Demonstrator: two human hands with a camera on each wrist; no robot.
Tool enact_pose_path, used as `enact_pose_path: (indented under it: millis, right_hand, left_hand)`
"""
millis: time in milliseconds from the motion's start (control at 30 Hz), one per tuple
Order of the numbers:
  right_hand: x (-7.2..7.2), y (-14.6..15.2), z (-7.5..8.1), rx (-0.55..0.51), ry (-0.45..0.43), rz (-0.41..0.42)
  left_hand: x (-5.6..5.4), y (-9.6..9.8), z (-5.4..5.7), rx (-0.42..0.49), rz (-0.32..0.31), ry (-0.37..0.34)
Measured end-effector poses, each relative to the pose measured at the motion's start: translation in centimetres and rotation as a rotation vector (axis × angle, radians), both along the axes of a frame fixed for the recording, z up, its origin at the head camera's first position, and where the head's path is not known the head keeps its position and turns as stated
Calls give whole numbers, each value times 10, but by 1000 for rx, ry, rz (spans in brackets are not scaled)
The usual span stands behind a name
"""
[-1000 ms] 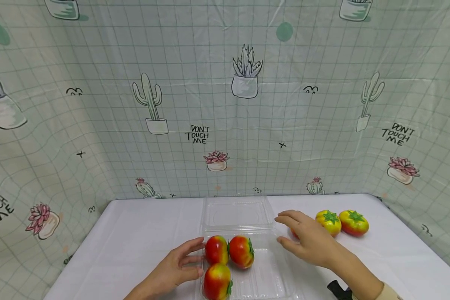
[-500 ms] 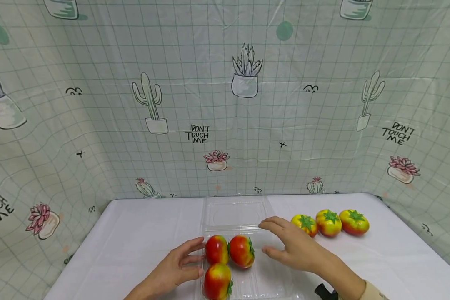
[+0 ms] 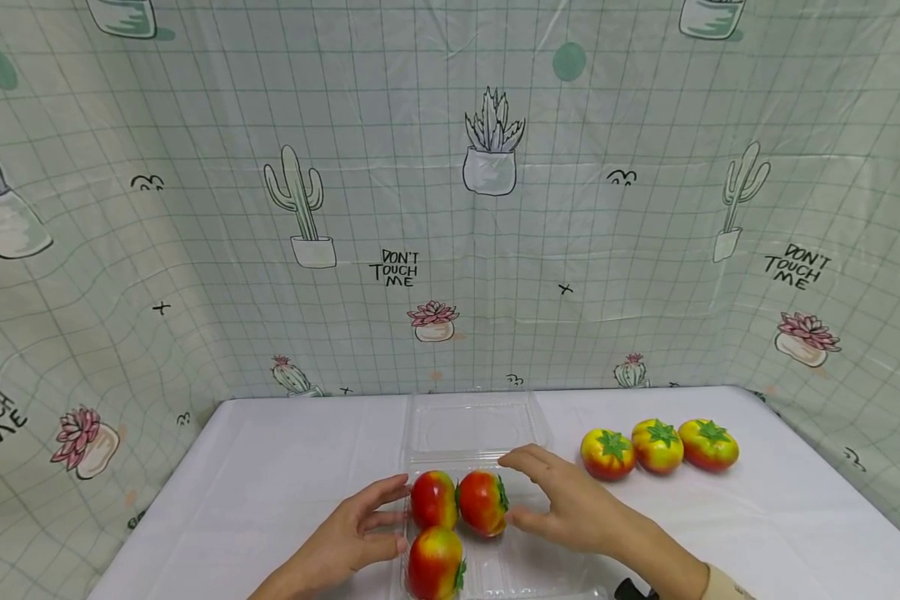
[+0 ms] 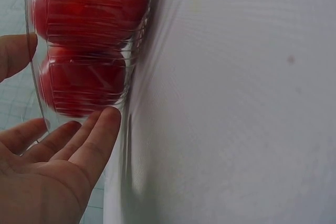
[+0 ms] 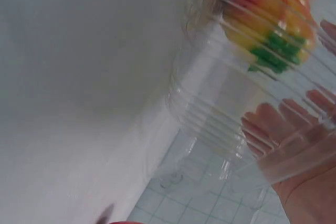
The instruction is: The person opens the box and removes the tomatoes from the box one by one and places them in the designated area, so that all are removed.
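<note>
A clear plastic clamshell box (image 3: 521, 567) lies on the table with its lid folded back. Three red-yellow persimmons (image 3: 433, 500) with green leafy tops sit in its left part. My left hand (image 3: 348, 533) is at the box's left side, fingers spread and gently bent; in the left wrist view its fingertips (image 4: 111, 116) reach the clear wall beside the fruit. Over the box's right part is my right hand (image 3: 577, 504), thumb and fingers apart, the fingertips close to the upper right persimmon (image 3: 482, 502). Through the clear wall the right wrist view shows that hand's fingers (image 5: 270, 124) holding nothing.
Three more persimmons (image 3: 607, 455) stand in a row at the back right, leafy tops up. The clear lid (image 3: 474, 425) lies behind the box, near the table's back edge. A patterned cloth (image 3: 450, 208) hangs behind and at both sides of the white table (image 3: 285, 467).
My right hand has moved left and slightly down, away from the row at the back right, to beside the upper right persimmon in the box. The left hand has stayed put.
</note>
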State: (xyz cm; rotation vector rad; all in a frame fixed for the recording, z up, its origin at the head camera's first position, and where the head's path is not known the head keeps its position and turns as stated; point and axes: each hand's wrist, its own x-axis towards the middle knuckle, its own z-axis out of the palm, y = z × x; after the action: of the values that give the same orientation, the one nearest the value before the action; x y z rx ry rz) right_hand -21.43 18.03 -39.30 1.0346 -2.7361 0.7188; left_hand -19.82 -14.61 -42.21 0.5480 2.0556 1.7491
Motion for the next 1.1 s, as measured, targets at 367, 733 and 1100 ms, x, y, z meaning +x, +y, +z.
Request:
enact_pose_path:
  millis: [367,733,1100]
  right_hand:
    - [5,-11,-4,-46,95,-3]
    - [5,-22,-10,-9,86,-28]
    - [5,-27,-12,8,34,-54]
  left_hand:
    - [1,0,1,-1,4,-9]
    - [0,0,1,13,-9,-7]
    - [0,-1,0,17,-13,3]
